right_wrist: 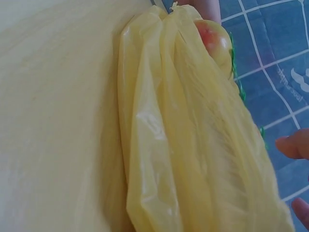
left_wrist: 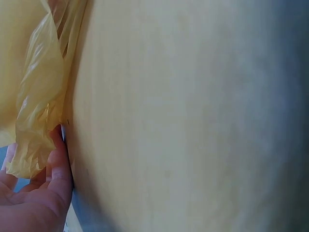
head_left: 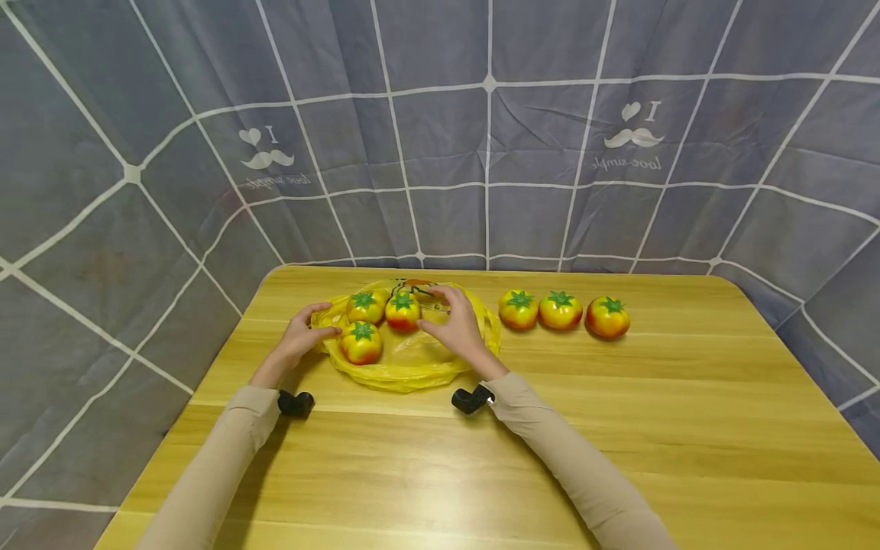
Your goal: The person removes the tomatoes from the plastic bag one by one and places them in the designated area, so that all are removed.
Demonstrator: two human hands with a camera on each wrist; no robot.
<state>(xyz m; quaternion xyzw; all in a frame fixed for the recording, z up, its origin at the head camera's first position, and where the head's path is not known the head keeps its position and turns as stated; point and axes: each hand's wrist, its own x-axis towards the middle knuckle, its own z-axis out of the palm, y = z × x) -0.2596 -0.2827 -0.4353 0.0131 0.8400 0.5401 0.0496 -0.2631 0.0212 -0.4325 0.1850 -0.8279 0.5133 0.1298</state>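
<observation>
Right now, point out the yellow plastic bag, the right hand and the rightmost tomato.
Yellow plastic bag [head_left: 407, 376]: head view, on its near rim.
Right hand [head_left: 458, 327]: head view, on its back.
Rightmost tomato [head_left: 606, 321]: head view, on skin below its green leaves.

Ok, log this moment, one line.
left hand: holds edge of yellow bag | right hand: empty, beside fruit | three fruits in bag, three on table

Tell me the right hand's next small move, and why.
I'd probably bring the right hand to the nearest loose tomato, leftmost of three on the table. Three bagged tomatoes sit within the spread yellow bag, the left hand holds its edge, and the right thumb looks clear of the fruit, so that hand seems free.
</observation>
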